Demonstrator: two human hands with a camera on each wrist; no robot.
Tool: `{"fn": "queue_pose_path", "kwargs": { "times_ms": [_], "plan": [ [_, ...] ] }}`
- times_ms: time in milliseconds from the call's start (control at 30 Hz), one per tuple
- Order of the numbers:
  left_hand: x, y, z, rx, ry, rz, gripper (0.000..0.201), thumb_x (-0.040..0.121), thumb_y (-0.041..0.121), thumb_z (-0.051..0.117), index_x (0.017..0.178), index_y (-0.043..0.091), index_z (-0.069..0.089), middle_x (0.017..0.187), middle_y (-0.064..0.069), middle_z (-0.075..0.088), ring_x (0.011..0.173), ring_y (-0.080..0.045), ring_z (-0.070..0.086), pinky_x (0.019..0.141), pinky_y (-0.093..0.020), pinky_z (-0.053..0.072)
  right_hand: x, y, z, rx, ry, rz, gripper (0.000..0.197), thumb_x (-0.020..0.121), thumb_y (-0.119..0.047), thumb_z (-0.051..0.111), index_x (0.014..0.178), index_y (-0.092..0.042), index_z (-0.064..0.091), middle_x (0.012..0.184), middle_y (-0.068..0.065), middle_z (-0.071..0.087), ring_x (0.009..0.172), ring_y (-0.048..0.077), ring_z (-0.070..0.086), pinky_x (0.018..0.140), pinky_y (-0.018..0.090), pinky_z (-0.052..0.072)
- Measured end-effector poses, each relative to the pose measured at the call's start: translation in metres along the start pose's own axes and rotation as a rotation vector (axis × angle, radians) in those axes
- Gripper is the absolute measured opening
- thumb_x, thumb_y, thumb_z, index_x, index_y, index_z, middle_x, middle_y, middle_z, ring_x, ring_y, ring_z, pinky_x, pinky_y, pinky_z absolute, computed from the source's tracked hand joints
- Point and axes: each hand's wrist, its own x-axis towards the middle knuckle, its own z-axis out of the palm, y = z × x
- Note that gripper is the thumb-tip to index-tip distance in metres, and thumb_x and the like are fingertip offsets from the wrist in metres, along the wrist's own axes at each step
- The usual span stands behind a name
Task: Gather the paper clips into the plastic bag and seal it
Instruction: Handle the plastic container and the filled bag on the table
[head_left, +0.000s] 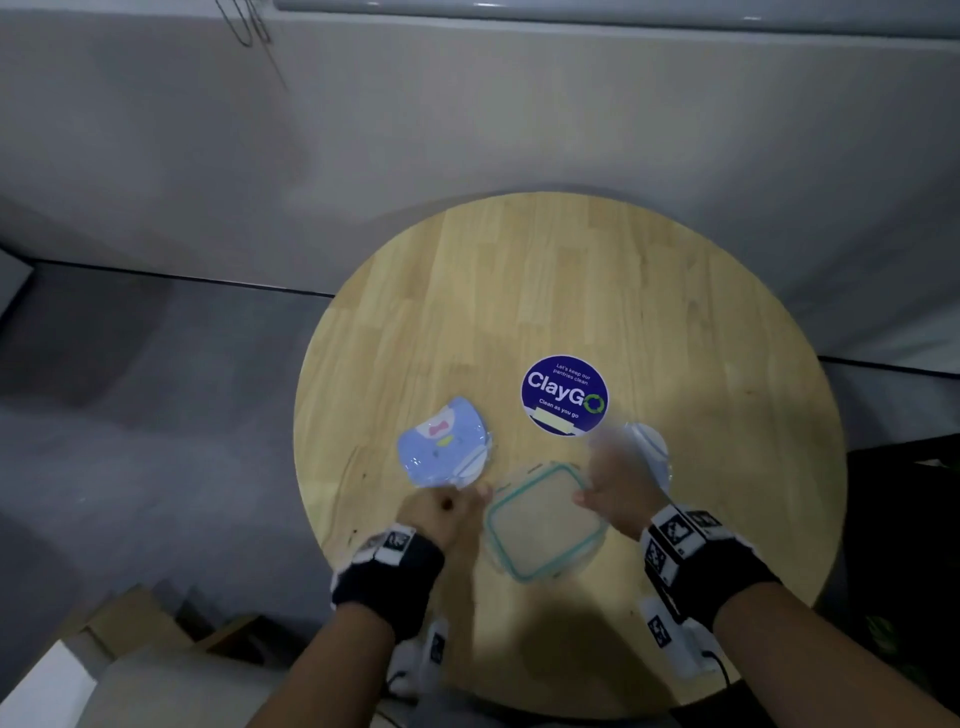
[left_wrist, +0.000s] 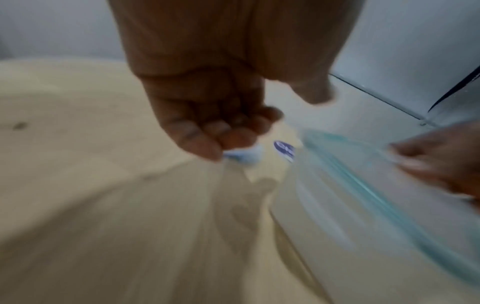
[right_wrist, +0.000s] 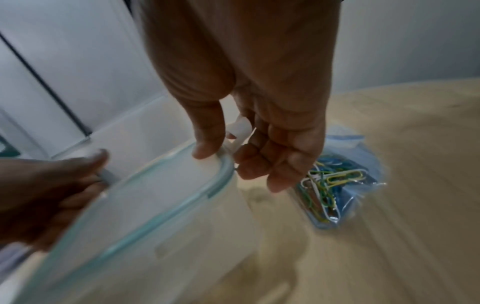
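Both hands are on the clear lid (head_left: 543, 519) with its teal seal, low centre of the head view: the right hand (head_left: 618, 501) has a pinching grip on its far tab, the left hand (head_left: 447, 514) a curled grip at its left edge. Just right, the plastic bag (right_wrist: 337, 185) lies on the bench (head_left: 571, 291) with coloured paper clips (right_wrist: 330, 181) already inside. Gathering looks done; whether the bag is sealed, I cannot tell.
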Motion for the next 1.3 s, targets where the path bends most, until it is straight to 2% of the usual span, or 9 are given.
{"fn": "queue_pose_path", "kwargs": {
  "times_ms": [133,267,467,567,700,800,933,1033,1300],
  "plan": [
    [0.055,0.017,-0.04,0.067,0.372,0.085,0.027,0.085,0.032,0.061,0.091,0.007,0.054,0.106,-0.02,0.057,0.096,-0.034,0.056,0.074,-0.034,0.04,-0.017,0.004,-0.007,0.338,0.031,-0.043,0.039,0.07,0.007,0.069,0.065,-0.017,0.04,0.067,-0.001,0.045,0.068,0.016,0.043,0.071,0.03,0.04],
    [0.092,0.018,-0.034,0.426,0.106,-0.046,0.085,0.063,0.043,0.072,0.132,0.018,0.029,0.136,-0.006,0.035,0.125,-0.029,0.035,0.102,-0.041,0.037,-0.026,0.004,-0.009,0.544,-0.045,-0.013,0.035,0.067,0.015,0.068,0.071,-0.013,0.048,0.065,0.0,0.053,0.064,0.012,0.049,0.057,0.02,0.043],
    [0.097,0.025,-0.026,0.514,0.055,-0.147,0.077,0.065,0.046,0.067,0.127,0.015,0.032,0.128,-0.008,0.041,0.118,-0.03,0.038,0.097,-0.046,0.037,-0.04,0.012,-0.027,0.903,-0.06,0.062,0.024,0.05,0.006,0.044,0.07,-0.004,0.054,0.054,0.004,0.054,0.054,0.019,0.046,0.047,0.025,0.037],
    [0.099,0.031,-0.024,0.603,-0.019,-0.191,0.079,0.062,0.051,0.063,0.126,0.013,0.036,0.125,-0.009,0.041,0.116,-0.03,0.038,0.096,-0.047,0.038,-0.042,0.023,-0.039,1.026,-0.029,0.119,0.022,0.042,-0.018,0.06,0.06,-0.007,0.057,0.058,0.006,0.052,0.06,0.023,0.042,0.056,0.033,0.03],
    [0.093,0.027,-0.025,0.479,-0.006,-0.119,0.041,0.085,0.031,0.047,0.12,0.01,0.04,0.124,-0.015,0.045,0.112,-0.035,0.046,0.092,-0.045,0.042,-0.034,0.042,-0.038,0.853,0.186,0.288,0.058,0.085,-0.059,0.046,0.052,-0.013,0.059,0.057,0.008,0.062,0.058,0.024,0.053,0.063,0.033,0.039],
    [0.076,0.026,-0.033,0.253,0.012,0.011,0.011,0.091,0.018,0.045,0.099,0.011,0.043,0.102,-0.021,0.061,0.082,-0.032,0.055,0.071,-0.034,0.04,-0.033,0.044,-0.036,0.725,0.134,0.288,0.078,0.063,-0.084,0.034,0.05,-0.014,0.064,0.062,0.013,0.061,0.062,0.025,0.054,0.067,0.035,0.04],
    [0.036,0.037,-0.049,-0.043,0.094,0.212,0.008,0.091,0.016,0.052,0.09,0.011,0.046,0.084,-0.016,0.059,0.076,-0.027,0.054,0.071,-0.033,0.041,-0.046,0.029,-0.043,0.715,-0.07,0.284,0.089,0.059,-0.084,0.021,0.055,-0.008,0.067,0.04,-0.001,0.045,0.039,0.012,0.039,0.051,0.028,0.033],
    [0.005,0.053,-0.031,-0.157,-0.096,0.255,0.011,0.088,0.026,0.052,0.087,0.015,0.05,0.077,-0.009,0.058,0.071,-0.022,0.052,0.07,-0.032,0.042,-0.053,0.023,-0.052,0.634,-0.165,0.24,0.096,0.061,-0.083,0.016,0.066,-0.004,0.07,0.036,-0.001,0.036,0.034,0.011,0.03,0.043,0.024,0.029],
    [0.0,0.07,0.035,0.329,-0.126,0.285,0.019,0.085,0.018,0.049,0.099,0.015,0.037,0.093,-0.016,0.065,0.083,-0.038,0.062,0.07,-0.039,0.048,-0.066,-0.002,-0.033,0.302,-0.294,0.03,0.056,0.084,-0.061,0.036,0.101,-0.02,0.07,0.035,-0.003,0.043,0.033,0.008,0.041,0.047,0.021,0.034]
  ]
}}
